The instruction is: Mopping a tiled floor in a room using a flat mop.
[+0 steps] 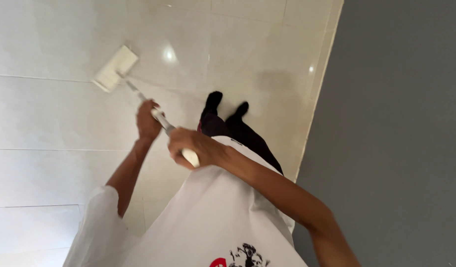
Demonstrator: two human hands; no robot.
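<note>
A flat white mop head [115, 68] rests on the glossy cream floor tiles [50, 118], at the upper left of the head view. Its thin pale handle [159, 117] slants down towards my body. My left hand [148, 121] grips the handle partway down. My right hand [194, 146] is closed around the handle's upper end, close to my white shirt. Beyond the hands, my legs in dark trousers and black socks [227, 106] stand on the tiles.
A grey wall [401, 123] fills the right side, meeting the floor along a pale skirting line [317, 94]. Tiled floor spreads to the left and ahead of the mop head. Ceiling lights reflect off the tiles near the mop.
</note>
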